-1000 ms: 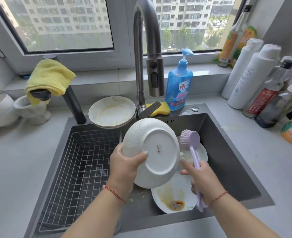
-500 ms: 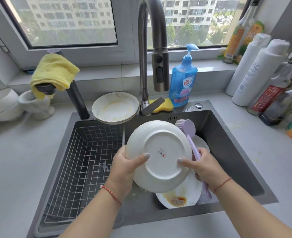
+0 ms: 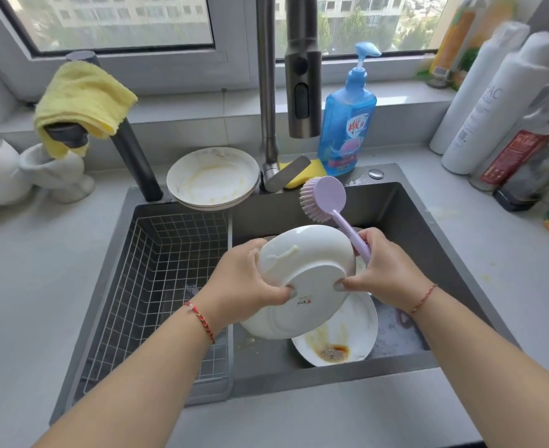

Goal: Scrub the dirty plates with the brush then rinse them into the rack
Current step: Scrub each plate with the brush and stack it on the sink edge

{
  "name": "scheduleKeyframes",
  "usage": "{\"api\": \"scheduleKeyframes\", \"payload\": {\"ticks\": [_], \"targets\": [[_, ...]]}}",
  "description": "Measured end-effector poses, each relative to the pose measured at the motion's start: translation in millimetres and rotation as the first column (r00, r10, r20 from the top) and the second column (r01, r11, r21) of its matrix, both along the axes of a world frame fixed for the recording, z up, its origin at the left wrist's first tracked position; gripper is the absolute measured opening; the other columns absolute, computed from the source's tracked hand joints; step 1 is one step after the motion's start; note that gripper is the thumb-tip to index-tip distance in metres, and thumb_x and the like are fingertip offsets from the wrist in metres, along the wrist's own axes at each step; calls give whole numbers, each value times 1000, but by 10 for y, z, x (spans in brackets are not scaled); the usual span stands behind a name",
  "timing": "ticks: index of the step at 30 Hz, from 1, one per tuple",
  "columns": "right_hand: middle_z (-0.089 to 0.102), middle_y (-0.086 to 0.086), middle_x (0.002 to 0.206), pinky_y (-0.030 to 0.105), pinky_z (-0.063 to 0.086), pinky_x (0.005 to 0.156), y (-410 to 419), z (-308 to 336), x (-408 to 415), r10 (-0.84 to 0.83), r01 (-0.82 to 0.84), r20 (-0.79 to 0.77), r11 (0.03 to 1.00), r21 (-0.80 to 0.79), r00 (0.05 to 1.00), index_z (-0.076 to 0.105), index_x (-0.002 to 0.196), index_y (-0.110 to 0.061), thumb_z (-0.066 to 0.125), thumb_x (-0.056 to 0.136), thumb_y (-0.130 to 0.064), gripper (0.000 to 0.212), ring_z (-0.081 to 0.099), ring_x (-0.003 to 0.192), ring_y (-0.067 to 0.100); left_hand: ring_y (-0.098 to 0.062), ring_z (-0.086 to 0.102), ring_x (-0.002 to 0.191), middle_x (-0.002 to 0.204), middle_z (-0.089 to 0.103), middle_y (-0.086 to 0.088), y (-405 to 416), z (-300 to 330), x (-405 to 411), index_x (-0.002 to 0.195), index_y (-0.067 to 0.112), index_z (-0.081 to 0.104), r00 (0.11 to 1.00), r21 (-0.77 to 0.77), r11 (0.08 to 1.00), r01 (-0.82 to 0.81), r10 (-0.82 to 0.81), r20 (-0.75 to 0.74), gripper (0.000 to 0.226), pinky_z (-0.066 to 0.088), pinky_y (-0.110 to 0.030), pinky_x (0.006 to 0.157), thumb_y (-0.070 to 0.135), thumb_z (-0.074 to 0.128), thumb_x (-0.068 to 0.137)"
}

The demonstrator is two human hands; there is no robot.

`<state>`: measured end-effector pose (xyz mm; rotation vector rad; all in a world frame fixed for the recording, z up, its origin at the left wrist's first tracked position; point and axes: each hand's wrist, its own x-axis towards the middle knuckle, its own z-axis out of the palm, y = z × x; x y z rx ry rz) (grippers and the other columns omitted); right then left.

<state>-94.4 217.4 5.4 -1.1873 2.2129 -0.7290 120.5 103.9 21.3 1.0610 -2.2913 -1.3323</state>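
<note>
- Nearest me: both forearms reach in over the front edge of the sink (image 3: 454, 218), a red cord on each wrist.
- Left hand (image 3: 244, 286) grips the white plate (image 3: 302, 282) at its left rim, thumb curled onto the underside by the red maker's mark.
- Right hand (image 3: 383, 270) clamps the lilac brush (image 3: 325, 202) by its handle, and its thumb tip presses on the plate's underside too. Brush head sticks up past the plate's far rim, bristles facing left.
- Plate is held tilted above the right basin, underside toward me; a pale smear near its upper left edge.
- Under it, a dirty plate (image 3: 341, 337) lies in the basin with brown sauce pooled at its near edge.
- Left basin holds the wire rack (image 3: 156, 279).
- Farther back, a stack of soiled plates (image 3: 213, 177) sits on the sink's rear ledge, just left of the tap (image 3: 268, 92).
- Behind the tap: yellow sponge (image 3: 312, 171), blue soap bottle (image 3: 346, 121). Yellow cloth (image 3: 82, 98) draped far left.
</note>
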Motion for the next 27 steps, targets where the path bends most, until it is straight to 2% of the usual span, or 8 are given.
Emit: {"api": "scheduleKeyframes", "payload": {"ticks": [4,7,10,12,15,20,22,27], "targets": [[62,-11,88,28,52,70,88,71,53,-130,126,-11,976,-178,991,56,106,-25,71,83,-28,28,59,79,9,-11,66,80,86,67,6,-7,-105,12,88,22,63,990,-16,990,-142,142,0,38,56,-27,67,20,90,63],[66,-3,67,26,43,55,294,94,103,-206,214,61,959,-187,977,58,104,-30,55,94,-23,13,51,55,6,-16,65,78,84,67,1,-27,-164,30,87,16,60,969,-35,968,-248,249,7,38,55,-31,65,20,90,63],[53,0,53,21,33,44,404,80,229,-154,173,194,981,-89,969,59,108,-45,47,98,-23,27,35,37,4,-13,62,74,82,65,3,-33,-187,37,84,16,58,961,-58,960,-274,275,21,37,47,-20,58,20,89,64],[42,-7,52,21,33,45,380,124,327,-125,153,228,982,-109,966,52,116,-56,45,99,-24,37,34,40,4,-11,61,72,80,65,4,-23,-204,5,83,17,57,965,-66,963,-260,262,28,37,45,-15,55,19,89,64],[48,-21,48,11,31,49,324,361,544,-6,26,152,991,-134,988,43,124,-58,44,99,-21,45,44,46,1,-8,59,69,78,64,6,19,-225,-52,82,18,57,963,-71,963,-262,265,44,35,42,-12,52,19,88,65],[65,-5,86,24,42,68,391,595,947,236,-233,-60,971,45,970,29,139,-54,41,99,-34,47,54,70,9,-14,65,82,87,68,6,49,-258,-123,85,29,56,962,-37,961,-273,273,7,40,51,-16,68,7,85,67],[70,-2,99,26,46,76,378,620,846,183,-182,-81,983,19,980,31,134,-59,42,98,-32,47,61,84,11,-13,64,78,84,68,7,59,-230,-95,85,25,57,963,-70,961,-268,270,20,36,51,-20,66,13,86,66],[51,-3,59,25,35,51,302,379,280,-64,64,6,998,20,998,56,122,-50,46,97,-26,36,37,47,9,-11,61,72,80,64,3,80,-163,7,83,13,60,960,-45,960,-275,273,-57,35,50,-19,57,15,89,64]]}}
